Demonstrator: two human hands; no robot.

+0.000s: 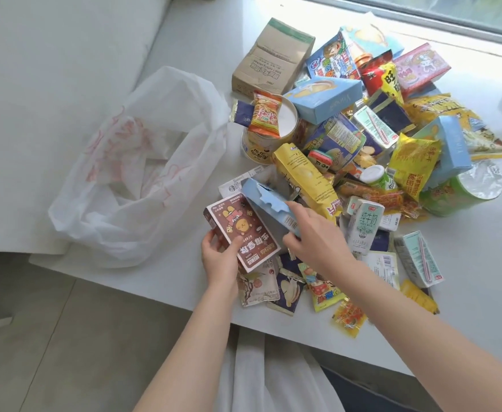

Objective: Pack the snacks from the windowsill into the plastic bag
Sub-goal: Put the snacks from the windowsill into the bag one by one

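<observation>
Plainly the packing has hardly begun: the snacks [362, 138] lie heaped on the white windowsill [184, 283], spreading from twelve round to four o'clock of the person's hands, and nothing can be made out inside the plastic bag [142, 179]. The bag sits slumped at about ten o'clock of the left hand [218, 258], near it but not touching, its mouth slack and partly folded in on itself. The left hand grips a maroon box [243, 230] by its near corner, thumb on the printed face and fingers beneath. The right hand [318, 236] has its fingers curled round the end of a torn pale-blue box [269, 202], which leans on the maroon one. A yellow packet [306, 179] lies against the blue box at one o'clock, and a milk carton [362, 230] stands just beside the right hand at three o'clock. To do this step well, the person would probably lift the blue box straight up and clear first (its ripped flap could snag the yellow packet and drag it along). The two boxes could then go leftward together, with one hand freed early to hold the mouth of the bag open. Laying the flat boxes on the bottom, broad face down, would likely give the softer packets a steady bed.
</observation>
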